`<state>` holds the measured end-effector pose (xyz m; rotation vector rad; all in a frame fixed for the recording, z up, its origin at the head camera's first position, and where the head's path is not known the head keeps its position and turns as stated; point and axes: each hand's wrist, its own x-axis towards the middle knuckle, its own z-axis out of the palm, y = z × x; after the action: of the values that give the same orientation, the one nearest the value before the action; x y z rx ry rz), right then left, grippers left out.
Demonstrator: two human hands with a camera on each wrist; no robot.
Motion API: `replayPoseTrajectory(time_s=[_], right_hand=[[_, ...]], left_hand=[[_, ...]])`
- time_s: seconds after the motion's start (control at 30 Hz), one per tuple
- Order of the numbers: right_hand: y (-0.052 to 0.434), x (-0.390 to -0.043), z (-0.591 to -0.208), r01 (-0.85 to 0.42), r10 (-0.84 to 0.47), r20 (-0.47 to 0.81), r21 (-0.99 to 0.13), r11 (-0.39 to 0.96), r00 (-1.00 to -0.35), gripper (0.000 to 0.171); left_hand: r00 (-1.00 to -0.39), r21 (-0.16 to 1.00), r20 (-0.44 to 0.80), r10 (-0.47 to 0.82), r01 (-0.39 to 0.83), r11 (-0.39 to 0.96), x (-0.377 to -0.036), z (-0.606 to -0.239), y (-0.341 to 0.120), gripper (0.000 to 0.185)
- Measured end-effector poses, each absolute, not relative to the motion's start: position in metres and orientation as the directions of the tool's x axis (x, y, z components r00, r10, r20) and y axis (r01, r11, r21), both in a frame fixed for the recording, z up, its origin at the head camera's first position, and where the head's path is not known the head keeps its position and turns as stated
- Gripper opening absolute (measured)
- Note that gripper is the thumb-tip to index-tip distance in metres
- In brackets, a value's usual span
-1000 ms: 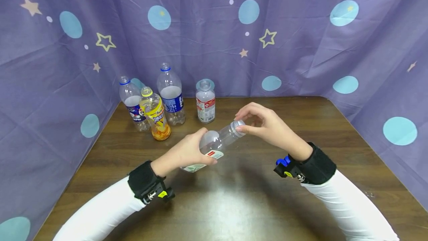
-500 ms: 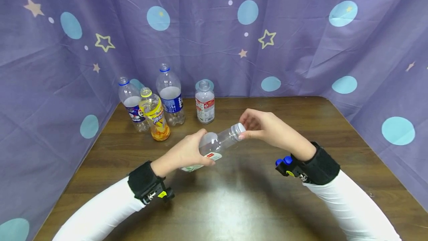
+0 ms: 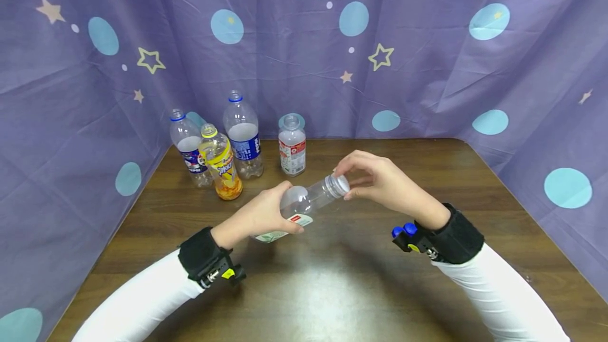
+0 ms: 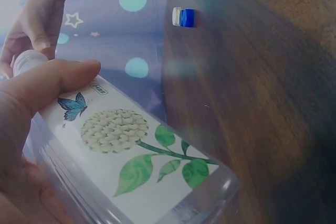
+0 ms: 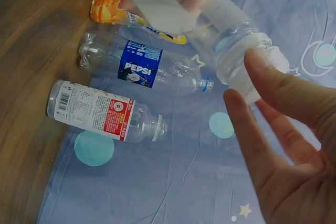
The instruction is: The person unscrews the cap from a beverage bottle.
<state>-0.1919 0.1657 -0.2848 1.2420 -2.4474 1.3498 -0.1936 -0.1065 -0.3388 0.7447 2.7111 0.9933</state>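
A clear plastic bottle with a flower label is held tilted above the wooden table, neck pointing right and away. My left hand grips its body, thumb lying across the label. My right hand pinches the white cap between thumb and fingers. In the right wrist view those fingers curl round the cap end of the neck.
Several bottles stand at the back left by the purple curtain: two Pepsi bottles, a yellow-orange one and a short red-labelled one. A small blue and white object lies near the table's edge.
My right hand has shifted its fingers round the cap, dropping and then rising again. The bottle and left hand have barely moved.
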Motion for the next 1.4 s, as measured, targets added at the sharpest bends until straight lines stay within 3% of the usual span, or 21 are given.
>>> replayPoseTrajectory(time_s=[0.2, 0.4, 0.57, 0.7, 0.8, 0.97, 1.23, 1.4], right_hand=[[0.164, -0.195, -0.289, -0.732, -0.637, 0.474, -0.645, 0.218, -0.608, 0.041], [0.163, -0.194, -0.29, -0.704, -0.641, 0.438, -0.671, 0.233, -0.63, 0.037], [0.16, -0.192, -0.286, -0.641, -0.544, 0.409, -0.682, 0.35, -0.733, 0.027], [0.159, -0.191, -0.282, -0.52, -0.448, 0.293, -0.65, 0.554, -0.845, 0.034], [0.161, -0.19, -0.279, -0.468, -0.44, 0.211, -0.616, 0.634, -0.873, 0.034], [0.164, -0.188, -0.278, -0.519, -0.508, 0.211, -0.607, 0.602, -0.835, 0.033], [0.166, -0.187, -0.279, -0.599, -0.592, 0.302, -0.692, 0.403, -0.748, 0.042], [0.166, -0.188, -0.283, -0.676, -0.612, 0.39, -0.652, 0.345, -0.688, 0.043]], left_hand=[[-0.856, 0.658, 0.005, 0.516, 0.392, 0.643, -0.194, -0.339, -0.108, 0.068], [-0.85, 0.666, -0.008, 0.526, 0.388, 0.637, -0.194, -0.338, -0.109, 0.068], [-0.851, 0.66, 0.009, 0.525, 0.4, 0.636, -0.192, -0.337, -0.106, 0.066], [-0.857, 0.645, 0.021, 0.515, 0.406, 0.648, -0.191, -0.336, -0.104, 0.065], [-0.858, 0.63, 0.025, 0.514, 0.412, 0.658, -0.191, -0.336, -0.103, 0.065], [-0.857, 0.601, 0.025, 0.514, 0.424, 0.678, -0.191, -0.336, -0.103, 0.067], [-0.857, 0.618, 0.011, 0.515, 0.411, 0.671, -0.193, -0.338, -0.104, 0.067], [-0.852, 0.629, 0.003, 0.523, 0.408, 0.661, -0.194, -0.338, -0.105, 0.068]])
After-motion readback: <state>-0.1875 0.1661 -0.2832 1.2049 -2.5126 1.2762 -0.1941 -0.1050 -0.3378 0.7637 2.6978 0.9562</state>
